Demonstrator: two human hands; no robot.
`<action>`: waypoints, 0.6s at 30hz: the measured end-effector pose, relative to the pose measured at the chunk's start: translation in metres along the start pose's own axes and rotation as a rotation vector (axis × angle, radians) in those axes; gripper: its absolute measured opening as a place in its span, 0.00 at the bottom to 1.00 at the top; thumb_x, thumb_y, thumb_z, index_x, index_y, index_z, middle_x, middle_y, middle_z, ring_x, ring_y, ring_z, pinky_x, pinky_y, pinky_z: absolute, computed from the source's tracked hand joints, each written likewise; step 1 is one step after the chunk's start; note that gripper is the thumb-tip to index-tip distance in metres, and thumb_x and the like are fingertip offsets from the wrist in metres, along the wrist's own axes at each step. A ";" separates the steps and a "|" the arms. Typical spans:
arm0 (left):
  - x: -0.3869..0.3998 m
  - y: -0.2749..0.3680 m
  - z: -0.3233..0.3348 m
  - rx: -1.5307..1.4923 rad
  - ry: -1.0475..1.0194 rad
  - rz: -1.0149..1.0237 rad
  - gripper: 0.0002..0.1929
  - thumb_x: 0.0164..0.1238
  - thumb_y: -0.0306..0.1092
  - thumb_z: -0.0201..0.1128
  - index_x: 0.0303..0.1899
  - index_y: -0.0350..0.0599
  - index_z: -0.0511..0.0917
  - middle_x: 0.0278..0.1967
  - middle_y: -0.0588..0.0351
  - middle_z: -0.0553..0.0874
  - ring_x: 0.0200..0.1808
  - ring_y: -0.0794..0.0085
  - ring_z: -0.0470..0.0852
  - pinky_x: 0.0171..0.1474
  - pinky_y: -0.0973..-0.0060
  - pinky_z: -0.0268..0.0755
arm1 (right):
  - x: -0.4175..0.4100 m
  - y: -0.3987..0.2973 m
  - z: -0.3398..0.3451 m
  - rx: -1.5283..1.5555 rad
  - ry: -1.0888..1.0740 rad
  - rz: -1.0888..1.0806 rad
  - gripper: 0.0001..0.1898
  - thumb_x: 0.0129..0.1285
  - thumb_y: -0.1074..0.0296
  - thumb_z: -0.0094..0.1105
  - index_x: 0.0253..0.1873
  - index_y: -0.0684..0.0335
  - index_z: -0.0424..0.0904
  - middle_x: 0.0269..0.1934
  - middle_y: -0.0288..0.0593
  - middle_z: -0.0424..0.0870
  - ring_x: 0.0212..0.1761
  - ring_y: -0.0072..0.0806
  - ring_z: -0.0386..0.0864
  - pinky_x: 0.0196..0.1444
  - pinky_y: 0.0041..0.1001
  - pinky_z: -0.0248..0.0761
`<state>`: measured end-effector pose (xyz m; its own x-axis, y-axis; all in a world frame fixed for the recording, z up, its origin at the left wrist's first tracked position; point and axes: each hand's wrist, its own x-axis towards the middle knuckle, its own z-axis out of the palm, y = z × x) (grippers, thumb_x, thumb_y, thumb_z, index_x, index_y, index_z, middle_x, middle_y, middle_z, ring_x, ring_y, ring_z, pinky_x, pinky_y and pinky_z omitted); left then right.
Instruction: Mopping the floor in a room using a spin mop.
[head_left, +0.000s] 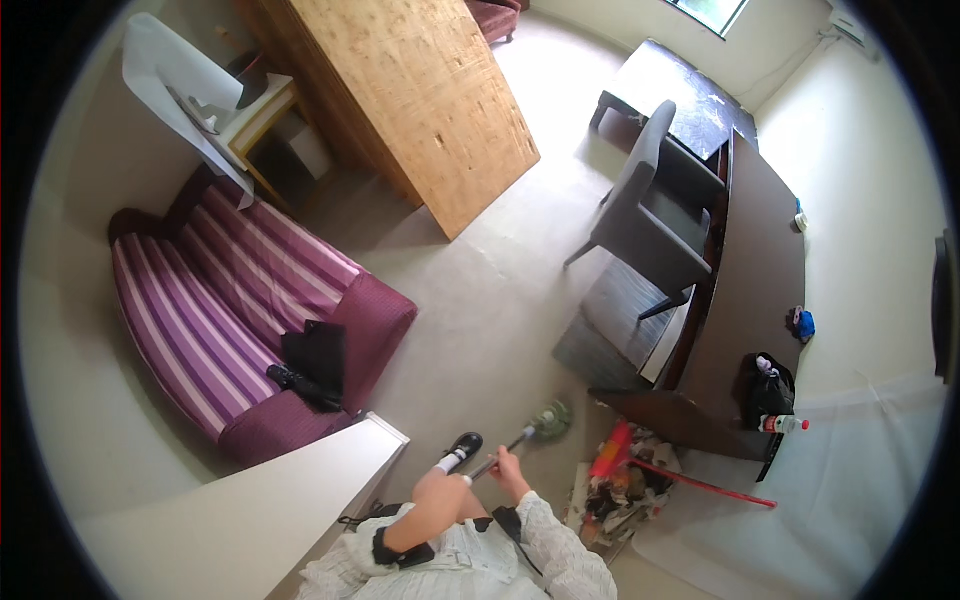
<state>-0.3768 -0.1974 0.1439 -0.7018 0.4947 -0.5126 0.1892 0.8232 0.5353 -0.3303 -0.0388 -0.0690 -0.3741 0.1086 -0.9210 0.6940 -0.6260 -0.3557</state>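
A mop with a greenish, blurred head rests on the pale floor in front of me. Its grey handle slants down towards my body. My right hand is closed round the middle of the handle. Near the handle's upper end, my left hand grips it, its fingers partly hidden. My black shoe stands just left of the handle. To the right of the mop, a red dustpan or broom head with a long red handle lies on a heap of litter.
A purple striped sofa is on the left, with a white panel below it. A wooden board stack stands ahead. On the right are a grey chair and a dark desk bearing a black bag and a bottle.
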 end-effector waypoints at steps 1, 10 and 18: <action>-0.016 0.001 -0.011 -0.244 0.164 -0.168 0.06 0.51 0.31 0.49 0.25 0.40 0.72 0.21 0.49 0.77 0.24 0.61 0.78 0.26 0.69 0.69 | -0.008 -0.001 0.022 -0.101 -0.067 0.019 0.12 0.53 0.62 0.44 0.26 0.67 0.65 0.19 0.41 0.70 0.10 0.18 0.60 0.10 0.15 0.54; -0.069 0.027 -0.073 0.414 0.075 -0.265 0.04 0.46 0.27 0.53 0.23 0.37 0.73 0.23 0.48 0.77 0.24 0.64 0.78 0.27 0.73 0.71 | -0.023 0.025 0.165 -0.143 -0.567 0.164 0.10 0.53 0.63 0.46 0.27 0.66 0.66 0.18 0.40 0.70 0.12 0.20 0.62 0.15 0.18 0.59; -0.062 0.053 0.000 0.730 0.024 -0.309 0.07 0.41 0.31 0.57 0.25 0.40 0.76 0.25 0.52 0.76 0.25 0.73 0.76 0.19 0.83 0.66 | -0.012 0.051 0.135 -0.047 -0.596 0.123 0.11 0.54 0.62 0.44 0.27 0.64 0.65 0.18 0.39 0.70 0.17 0.22 0.68 0.22 0.20 0.63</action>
<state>-0.3236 -0.1842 0.2045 -0.8092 0.2147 -0.5470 0.3801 0.9011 -0.2086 -0.3738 -0.1760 -0.0547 -0.5598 -0.4216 -0.7133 0.7755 -0.5700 -0.2716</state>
